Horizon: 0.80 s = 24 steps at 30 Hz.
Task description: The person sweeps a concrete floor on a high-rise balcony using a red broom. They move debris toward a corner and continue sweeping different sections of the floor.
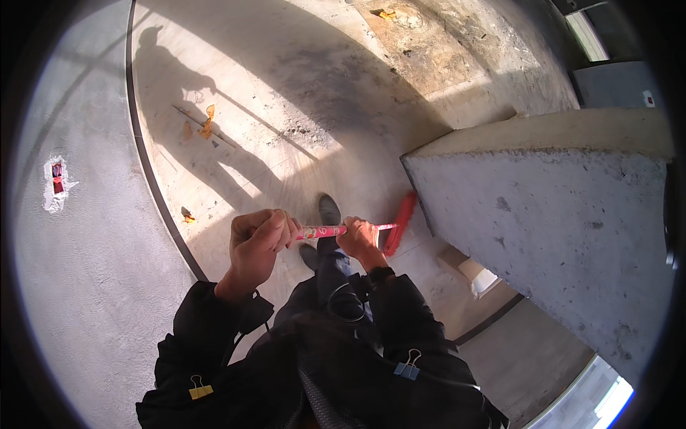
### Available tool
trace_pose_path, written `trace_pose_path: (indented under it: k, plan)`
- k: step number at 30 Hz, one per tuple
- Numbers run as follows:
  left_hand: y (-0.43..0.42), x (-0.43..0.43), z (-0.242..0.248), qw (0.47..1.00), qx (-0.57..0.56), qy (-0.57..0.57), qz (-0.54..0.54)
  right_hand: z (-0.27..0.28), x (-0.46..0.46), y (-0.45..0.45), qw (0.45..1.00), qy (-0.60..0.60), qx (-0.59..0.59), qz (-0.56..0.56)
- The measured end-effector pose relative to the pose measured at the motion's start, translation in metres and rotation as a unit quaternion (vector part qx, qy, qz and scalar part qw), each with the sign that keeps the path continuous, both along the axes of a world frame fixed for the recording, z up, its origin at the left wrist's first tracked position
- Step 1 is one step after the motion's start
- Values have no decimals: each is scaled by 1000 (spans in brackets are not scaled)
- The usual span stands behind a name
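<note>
My left hand is closed around the upper end of a pink patterned broom handle. Farther down the same handle, my right hand grips it, with a dark band on the wrist. The red broom head rests on the tiled floor to the right, close to the base of a concrete wall. My dark shoes stand on the floor beneath the handle. Orange scraps and a thin strip lie on the floor ahead, within my shadow.
A grey plastered wall with an open socket box rises at the left. The rough concrete wall juts in from the right. Below it sits an open cardboard box. Dusty, stained floor and another orange scrap lie farther ahead.
</note>
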State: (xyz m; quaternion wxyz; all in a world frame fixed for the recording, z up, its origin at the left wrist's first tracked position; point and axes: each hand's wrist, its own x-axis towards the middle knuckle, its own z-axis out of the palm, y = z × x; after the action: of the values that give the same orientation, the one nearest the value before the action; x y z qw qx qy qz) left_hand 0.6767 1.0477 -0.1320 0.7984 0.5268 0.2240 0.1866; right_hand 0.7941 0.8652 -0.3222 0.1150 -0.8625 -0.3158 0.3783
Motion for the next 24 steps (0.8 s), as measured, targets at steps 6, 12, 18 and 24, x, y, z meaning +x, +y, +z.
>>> trace_pose_path:
  k: [6, 12, 18, 24]
  plan:
    - [55, 20, 28, 975, 209, -36, 63, 9, 64, 120, 992, -55, 81, 83]
    - [63, 8, 68, 952, 304, 22, 29, 44, 97, 172, 970, -92, 220, 42]
    - [91, 8, 72, 979, 204, -16, 25, 54, 71, 151, 986, -59, 157, 4]
    - [82, 35, 25, 994, 82, -27, 64, 27, 62, 124, 997, -16, 71, 7]
